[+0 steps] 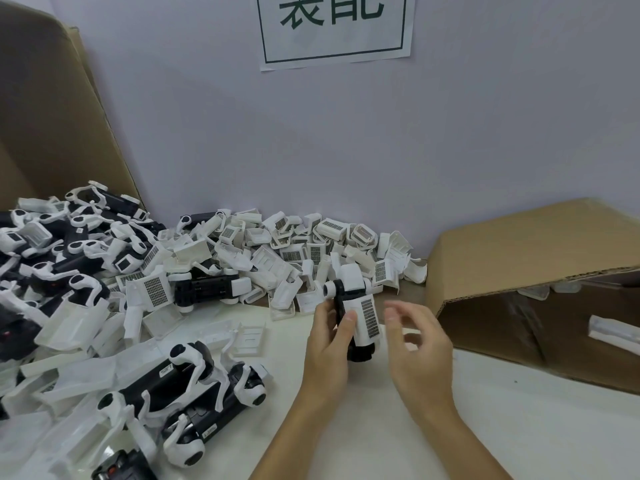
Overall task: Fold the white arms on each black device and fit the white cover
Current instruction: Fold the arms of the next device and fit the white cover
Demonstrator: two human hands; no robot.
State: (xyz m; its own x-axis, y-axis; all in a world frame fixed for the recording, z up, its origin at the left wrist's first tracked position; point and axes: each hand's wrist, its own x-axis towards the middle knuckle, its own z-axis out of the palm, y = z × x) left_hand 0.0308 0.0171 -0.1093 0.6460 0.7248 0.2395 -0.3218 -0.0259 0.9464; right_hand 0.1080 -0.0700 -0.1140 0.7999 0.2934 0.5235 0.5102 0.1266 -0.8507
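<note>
At the far left a tall cardboard sheet leans against the wall, and in front of it black devices with white arms unfolded lie heaped among loose white covers, a heap that runs along the wall toward the middle. Nearer you on the left, more devices lie on clear plastic trays. Your left hand grips a black device held upright just above the white table, thumb pressed on the white cover already sitting on its body, barcode label facing you. Your right hand hovers just beside it, fingers loosely spread and blurred, touching nothing you can make out. To the right an open cardboard box lies on its side, mouth toward you; inside, a pale wrapped piece lies at its right edge, the rest too dim to tell. The wall behind is plain pale lilac, with a paper sign bearing large dark characters at the top.
</note>
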